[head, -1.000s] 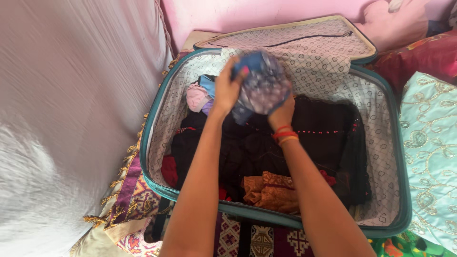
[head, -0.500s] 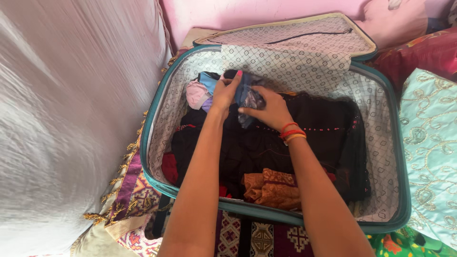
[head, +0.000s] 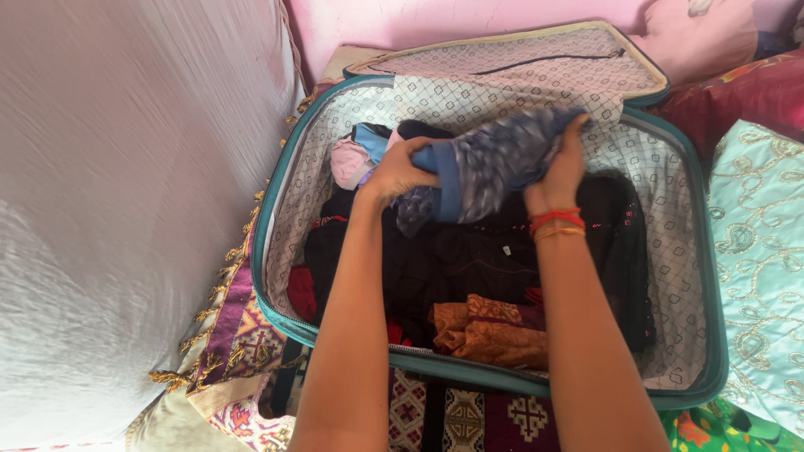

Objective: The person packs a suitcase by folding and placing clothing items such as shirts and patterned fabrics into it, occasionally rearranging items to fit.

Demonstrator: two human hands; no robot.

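Your left hand (head: 400, 172) gripped one end of the blue patterned garment (head: 494, 163) and your right hand (head: 559, 172) clutched the other, fingers curled into the cloth. You held it stretched above the black clothes (head: 469, 259) at the back of the open teal suitcase (head: 708, 335).

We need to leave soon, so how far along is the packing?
Done: black clothes, an orange-brown piece and pink items lie in the open suitcase. In hand: left hand and right hand hold a blue patterned garment over the pile. Left: setting it down; the lid is open.
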